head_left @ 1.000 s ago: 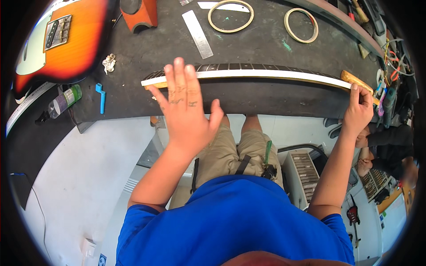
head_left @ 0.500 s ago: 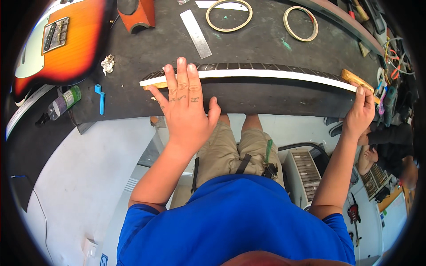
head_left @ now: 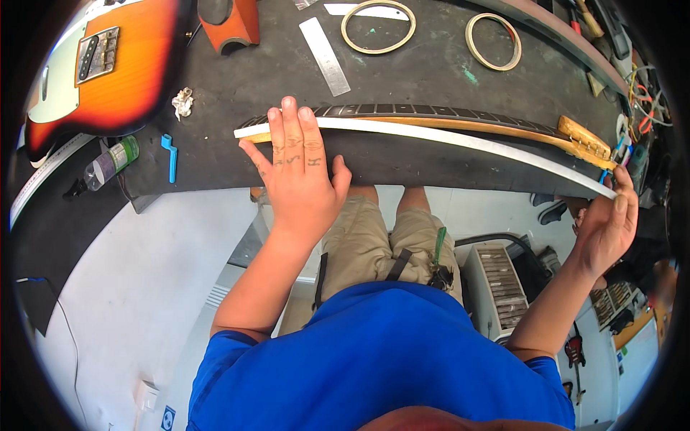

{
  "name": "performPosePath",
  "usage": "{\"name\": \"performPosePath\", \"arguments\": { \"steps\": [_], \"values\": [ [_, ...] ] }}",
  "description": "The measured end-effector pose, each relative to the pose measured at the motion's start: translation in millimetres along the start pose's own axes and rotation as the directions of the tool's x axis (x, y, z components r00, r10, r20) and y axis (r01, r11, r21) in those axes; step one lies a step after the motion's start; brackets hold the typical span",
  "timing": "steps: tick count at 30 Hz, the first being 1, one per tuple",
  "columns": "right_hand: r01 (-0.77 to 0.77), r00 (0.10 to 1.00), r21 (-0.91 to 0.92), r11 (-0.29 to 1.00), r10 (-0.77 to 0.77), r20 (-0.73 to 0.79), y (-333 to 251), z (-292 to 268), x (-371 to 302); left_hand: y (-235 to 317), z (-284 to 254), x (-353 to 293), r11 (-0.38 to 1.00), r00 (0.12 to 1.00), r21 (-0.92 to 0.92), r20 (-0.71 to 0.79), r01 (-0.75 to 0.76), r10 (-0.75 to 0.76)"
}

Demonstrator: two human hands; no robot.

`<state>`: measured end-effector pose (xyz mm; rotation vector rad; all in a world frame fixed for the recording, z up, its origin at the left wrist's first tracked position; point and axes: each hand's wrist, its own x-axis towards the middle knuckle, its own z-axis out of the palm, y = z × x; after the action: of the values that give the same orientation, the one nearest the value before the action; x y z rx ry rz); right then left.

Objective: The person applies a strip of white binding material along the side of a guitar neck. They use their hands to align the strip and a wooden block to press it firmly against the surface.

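Observation:
A guitar neck [head_left: 424,112] lies across the bench, its dark fretted board facing up and its wooden headstock [head_left: 583,138] to the right. A long strip of white tape [head_left: 474,140] follows the neck's near side on the left, then bows away toward me on the right. My left hand [head_left: 298,179] lies over the left end of neck and tape, fingers stretched out and thumb apart. Just beyond the headstock tip, at the bench's near edge, my right hand [head_left: 605,230] pinches the tape's right end. The tape under my left fingers is hidden.
On the dark bench [head_left: 251,86] lie a sunburst guitar body [head_left: 122,93], a bottle [head_left: 111,164], a blue string winder [head_left: 170,158], a metal ruler [head_left: 325,57] and two tape rolls [head_left: 494,42]. Tools crowd the right edge. Another person [head_left: 650,237] is at far right.
My right hand has moved right and toward me, drawing the tape's right end away from the neck's side. A gap now shows between them. My left hand stays nearly in place.

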<state>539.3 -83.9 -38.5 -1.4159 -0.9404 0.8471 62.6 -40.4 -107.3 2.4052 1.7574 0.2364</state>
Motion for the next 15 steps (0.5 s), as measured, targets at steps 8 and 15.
{"name": "performPosePath", "arguments": {
  "steps": [8,15],
  "values": [
    [-0.2,0.977,-0.291,0.936,0.168,-0.131,35,23,14,14,-6,6,0.997,0.997,-0.001,0.028,0.071,-0.071],
    [-0.154,0.986,-0.465,0.872,0.106,-0.128,50,27,18,16,-8,6,0.995,0.993,0.013,0.055,0.099,-0.1]
  ]
}}
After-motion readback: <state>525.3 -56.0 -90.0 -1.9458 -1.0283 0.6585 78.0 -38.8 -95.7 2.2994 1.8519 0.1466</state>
